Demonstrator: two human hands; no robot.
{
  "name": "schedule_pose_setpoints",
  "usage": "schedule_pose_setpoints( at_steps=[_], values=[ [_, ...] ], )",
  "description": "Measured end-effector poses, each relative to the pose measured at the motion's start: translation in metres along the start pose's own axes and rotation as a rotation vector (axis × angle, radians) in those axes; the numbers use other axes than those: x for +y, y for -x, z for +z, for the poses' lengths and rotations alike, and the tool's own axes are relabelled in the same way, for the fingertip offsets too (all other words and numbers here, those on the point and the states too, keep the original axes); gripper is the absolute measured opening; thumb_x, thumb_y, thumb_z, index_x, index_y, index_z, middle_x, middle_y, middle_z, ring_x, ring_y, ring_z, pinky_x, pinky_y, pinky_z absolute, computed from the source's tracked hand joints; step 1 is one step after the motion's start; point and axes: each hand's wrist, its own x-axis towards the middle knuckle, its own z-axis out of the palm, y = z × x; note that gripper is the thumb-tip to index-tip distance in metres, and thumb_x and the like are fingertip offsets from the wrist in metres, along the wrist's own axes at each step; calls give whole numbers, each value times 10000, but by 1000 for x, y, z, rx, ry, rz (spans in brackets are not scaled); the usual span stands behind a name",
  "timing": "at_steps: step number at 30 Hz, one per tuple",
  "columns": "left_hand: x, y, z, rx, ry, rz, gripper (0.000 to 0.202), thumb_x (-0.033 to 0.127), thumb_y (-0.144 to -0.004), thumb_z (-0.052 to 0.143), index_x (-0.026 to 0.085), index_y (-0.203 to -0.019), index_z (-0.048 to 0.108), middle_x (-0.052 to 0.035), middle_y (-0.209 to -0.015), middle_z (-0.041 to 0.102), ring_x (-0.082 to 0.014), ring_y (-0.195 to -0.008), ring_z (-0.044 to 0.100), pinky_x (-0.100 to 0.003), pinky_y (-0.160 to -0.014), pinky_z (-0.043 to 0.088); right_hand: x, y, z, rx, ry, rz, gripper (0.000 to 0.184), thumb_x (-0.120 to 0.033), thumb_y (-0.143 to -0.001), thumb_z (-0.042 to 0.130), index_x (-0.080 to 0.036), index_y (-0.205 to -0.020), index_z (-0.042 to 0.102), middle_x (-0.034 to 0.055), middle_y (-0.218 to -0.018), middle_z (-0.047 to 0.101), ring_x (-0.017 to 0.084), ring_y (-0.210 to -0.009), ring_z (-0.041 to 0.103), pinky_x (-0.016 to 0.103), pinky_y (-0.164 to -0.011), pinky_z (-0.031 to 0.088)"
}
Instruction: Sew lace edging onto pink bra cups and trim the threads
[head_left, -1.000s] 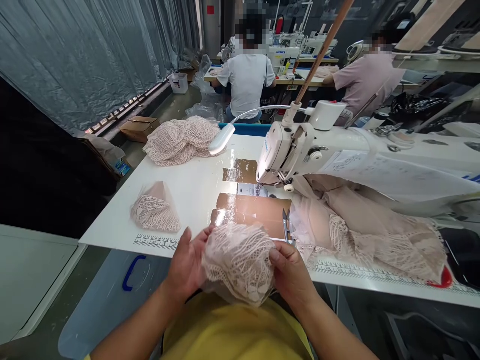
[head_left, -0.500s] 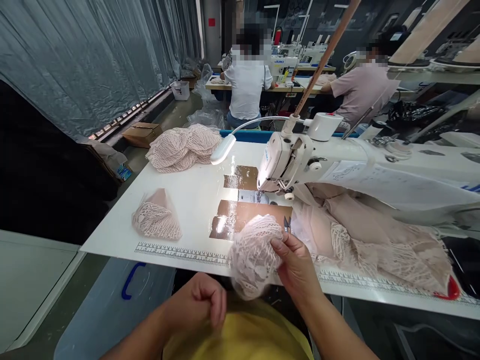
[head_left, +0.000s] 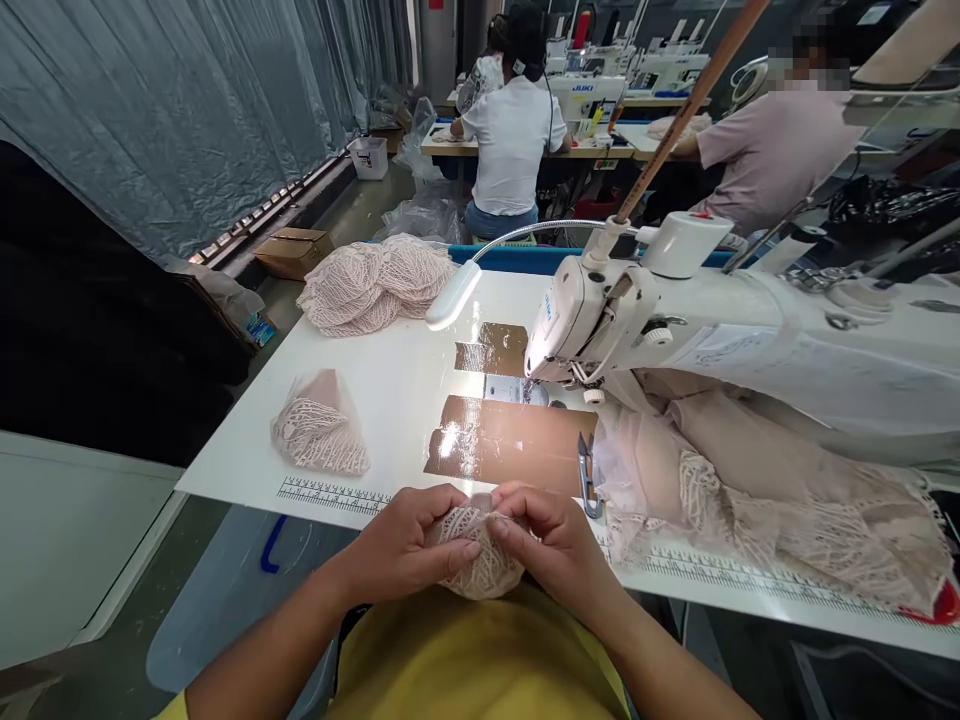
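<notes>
Close to my body, at the table's front edge, a pale pink lace cup (head_left: 484, 575) is gripped from both sides. My left hand (head_left: 416, 545) pinches its left side with thumb and fingers. Its right upper edge is held between the thumb and fingers of my right hand (head_left: 551, 545). Ahead of my hands stands a white sewing machine (head_left: 577, 315), its needle area lit. A pair of thread snips (head_left: 586, 475) lies on brown tape (head_left: 510, 445) to the right. Another lace piece (head_left: 321, 425) rests on the table at the left.
A stack of lace cups (head_left: 375, 285) sits at the table's back left. Sheer lace fabric (head_left: 772, 480) is heaped right of the needle. A lamp (head_left: 454, 295) hangs over the table (head_left: 405, 370). Two people (head_left: 510, 140) sit at machines beyond. A clear plastic bin (head_left: 217, 610) stands below left.
My right hand has brought the lace cup down and toward my body. My left hand has risen from its curled position and taken hold of the cup too. The view has shifted slightly.
</notes>
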Motion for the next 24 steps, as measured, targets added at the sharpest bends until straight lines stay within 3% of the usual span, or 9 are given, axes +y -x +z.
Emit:
schedule_pose_setpoints(
  at_steps=[6, 11, 18, 20, 24],
  values=[
    [11, -11, -8, 29, -218, 78, 279, 373, -837, 602, 165, -1021, 637, -40, -860, 642, -156, -733, 554, -256, -674, 440, 2, -9, -2, 87, -17, 23, 175, -262, -787, 617, -193, -634, 567, 32, -718, 647, 170, -690, 615, 273, -625, 486],
    [16, -25, -8, 67, -351, 138, 202, 310, -885, 537, 156, -974, 634, -36, -793, 635, -144, -695, 543, -252, -654, 430, 2, -15, -5, 78, -16, 69, 176, -276, -782, 610, -189, -635, 567, 41, -699, 666, 166, -638, 608, 275, -590, 481],
    [11, -42, -5, 30, -181, 134, 258, 285, -916, 477, 131, -765, 620, -8, -644, 537, -110, -596, 459, -226, -561, 379, 2, -21, -22, 46, 121, 122, 195, -304, -791, 612, -181, -642, 591, 8, -619, 621, 127, -559, 522, 240, -517, 412],
    [9, -46, -5, 41, -93, 102, 253, 293, -916, 478, 128, -799, 630, -25, -689, 575, -119, -629, 492, -230, -584, 406, 3, -22, -31, -22, 88, 147, 156, -326, -792, 642, -178, -744, 633, 7, -679, 622, 131, -615, 534, 245, -565, 436],
    [7, -53, -4, 54, -45, 95, 221, 286, -900, 507, 132, -802, 632, -27, -721, 588, -125, -666, 511, -232, -617, 414, 7, -26, -41, -143, -93, 192, 265, -409, -807, 654, -173, -927, 639, 28, -815, 623, 148, -723, 556, 258, -639, 459]
  ],
)
